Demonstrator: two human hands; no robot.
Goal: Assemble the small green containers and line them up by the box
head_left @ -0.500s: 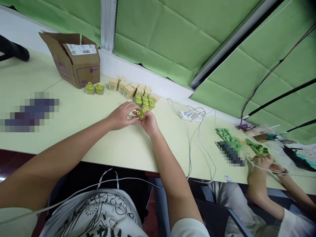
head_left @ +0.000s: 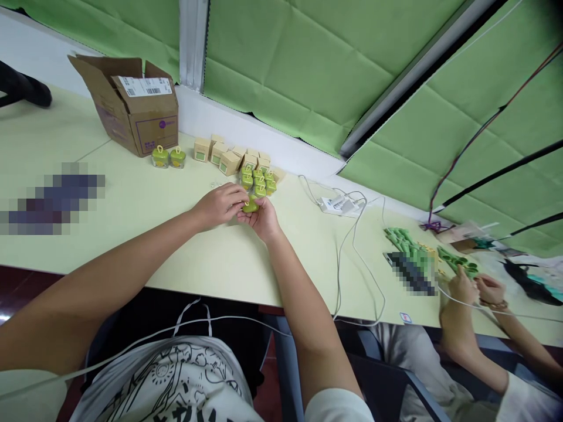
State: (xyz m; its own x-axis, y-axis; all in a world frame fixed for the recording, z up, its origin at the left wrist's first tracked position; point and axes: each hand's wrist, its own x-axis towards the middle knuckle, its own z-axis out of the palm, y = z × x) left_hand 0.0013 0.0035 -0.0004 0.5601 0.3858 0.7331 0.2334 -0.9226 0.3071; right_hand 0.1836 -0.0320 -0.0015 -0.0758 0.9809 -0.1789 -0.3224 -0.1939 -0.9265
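My left hand (head_left: 219, 205) and my right hand (head_left: 261, 219) meet over the pale table (head_left: 132, 205), both with fingers closed around a small green bottle-shaped piece (head_left: 251, 206). Just beyond it stands a cluster of several similar green pieces (head_left: 258, 180). Behind them is a row of several small tan boxes (head_left: 229, 157). Two green pieces with yellow loops (head_left: 168, 157) stand apart to the left.
An open cardboard box (head_left: 132, 105) sits at the back left. A white power strip (head_left: 341, 205) with cables lies to the right. Another person's hands (head_left: 472, 288) handle green parts (head_left: 409, 241) at the far right. Green curtains hang behind.
My hands have shifted slightly up toward the green cluster, closing more over the piece. The other person's hands at right have moved up toward their green parts.
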